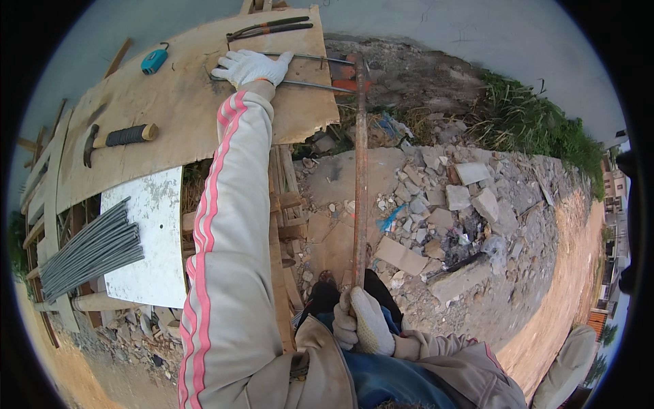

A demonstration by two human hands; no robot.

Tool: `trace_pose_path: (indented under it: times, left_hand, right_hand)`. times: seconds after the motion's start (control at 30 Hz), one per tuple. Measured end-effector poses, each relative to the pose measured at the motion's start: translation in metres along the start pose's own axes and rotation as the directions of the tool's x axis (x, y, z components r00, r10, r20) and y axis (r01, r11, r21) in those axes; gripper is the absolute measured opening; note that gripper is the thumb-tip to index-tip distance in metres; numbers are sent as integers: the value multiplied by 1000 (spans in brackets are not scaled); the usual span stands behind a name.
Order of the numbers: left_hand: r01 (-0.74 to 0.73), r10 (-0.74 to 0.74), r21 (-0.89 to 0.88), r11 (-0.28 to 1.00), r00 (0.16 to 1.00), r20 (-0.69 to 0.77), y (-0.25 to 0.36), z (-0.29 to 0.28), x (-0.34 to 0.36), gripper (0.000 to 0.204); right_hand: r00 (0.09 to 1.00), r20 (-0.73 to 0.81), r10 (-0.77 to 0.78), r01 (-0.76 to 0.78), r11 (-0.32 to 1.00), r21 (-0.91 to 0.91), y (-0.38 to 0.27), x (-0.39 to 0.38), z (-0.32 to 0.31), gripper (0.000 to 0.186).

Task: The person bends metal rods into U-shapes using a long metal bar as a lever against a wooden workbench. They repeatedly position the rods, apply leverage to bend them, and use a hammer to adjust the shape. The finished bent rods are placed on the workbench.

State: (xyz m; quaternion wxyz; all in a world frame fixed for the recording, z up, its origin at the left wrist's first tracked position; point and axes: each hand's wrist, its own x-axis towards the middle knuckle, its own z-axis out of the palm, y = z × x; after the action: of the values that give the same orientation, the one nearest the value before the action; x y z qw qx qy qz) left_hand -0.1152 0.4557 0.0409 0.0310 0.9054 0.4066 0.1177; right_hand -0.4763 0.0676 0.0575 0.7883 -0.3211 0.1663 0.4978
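My left hand, in a white knit glove, lies with fingers spread on a plywood board. Beneath and beside it are two grey lengths of steel rod, running right past the board's edge. Whether they join under the palm is hidden. Their right ends meet orange-red metal at the far end of a long rusty bar. My right hand, also gloved, is closed around the bar's near end, close to my body. Black-handled pincers rest just beyond my left hand.
A teal tape measure and a hammer with a wrapped handle lie on the board. Several cut steel rods are bundled on a white panel at the left. Broken rubble covers the ground on the right, beside grass.
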Motion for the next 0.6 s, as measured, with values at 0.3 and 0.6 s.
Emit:
trace_pose_path:
  times: [0.3, 0.6]
  left_hand:
    - [37, -39, 35, 999, 998, 51, 3, -22, -7, 118]
    - [20, -78, -218, 976, 962, -261, -19, 11, 15, 74]
  right_hand:
    - [983, -146, 111, -142, 964, -225, -51, -32, -10, 31]
    - [978, -207, 37, -137, 857, -497, -173, -88, -64, 33]
